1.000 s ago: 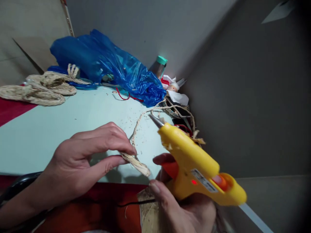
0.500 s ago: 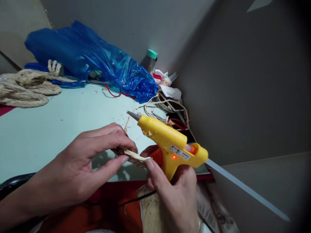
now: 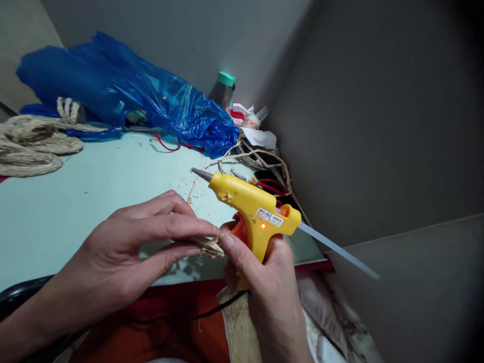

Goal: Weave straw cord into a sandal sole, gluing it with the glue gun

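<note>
1. Step in hand: judged to be pressing or shaping the end of the fibre strip (image 3: pixel 212 248) between both hands, with the glue gun (image 3: pixel 245 201) kept in grip. Located just left of the glue gun's handle, below the level of its nozzle, above the near part of the desk (image 3: pixel 45 222).
2. Left hand (image 3: pixel 139 242): reaching in from left of the glue gun, back uppermost. Pinching the strip with thumb below and forefinger above, fingers extended toward the glue gun.
3. Right hand (image 3: pixel 270 287): rising from below the glue gun, curled around its handle. Pushing thumb forward to the strip's end, beside the left forefinger's tip. Cannot tell whether pressing the trigger (image 3: pixel 241 229).
4. Glue gun: tilted, pointing nozzle up and away to the left, clear of the strip. Showing a lit indicator (image 3: pixel 263 226), with glue stick (image 3: pixel 336 249) protruding behind.
5. Next move, as judged: calls for holding the pinch steady until firm, then, if adding glue, for turning the nozzle down toward the strip while keeping fingers off the metal.
</note>
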Available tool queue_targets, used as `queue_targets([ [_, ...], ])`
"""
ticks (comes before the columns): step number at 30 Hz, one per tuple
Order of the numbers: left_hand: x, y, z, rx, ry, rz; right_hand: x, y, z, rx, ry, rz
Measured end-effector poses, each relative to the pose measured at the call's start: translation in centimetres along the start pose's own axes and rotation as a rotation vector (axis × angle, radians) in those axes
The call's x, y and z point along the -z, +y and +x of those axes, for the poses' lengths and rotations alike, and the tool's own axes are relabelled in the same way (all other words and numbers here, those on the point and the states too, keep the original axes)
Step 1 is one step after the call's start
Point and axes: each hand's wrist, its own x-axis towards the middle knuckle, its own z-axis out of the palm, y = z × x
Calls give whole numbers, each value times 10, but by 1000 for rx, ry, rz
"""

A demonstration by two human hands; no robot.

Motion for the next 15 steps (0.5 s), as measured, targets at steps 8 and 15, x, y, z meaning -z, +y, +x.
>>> queue_targets([
  [8,2,-1,-4,-121,-16,147,-5,3,1,-48,-53,62],
  [15,-6,1,-15,-120,148,194,-2,0,-7,-37,61,160],
])
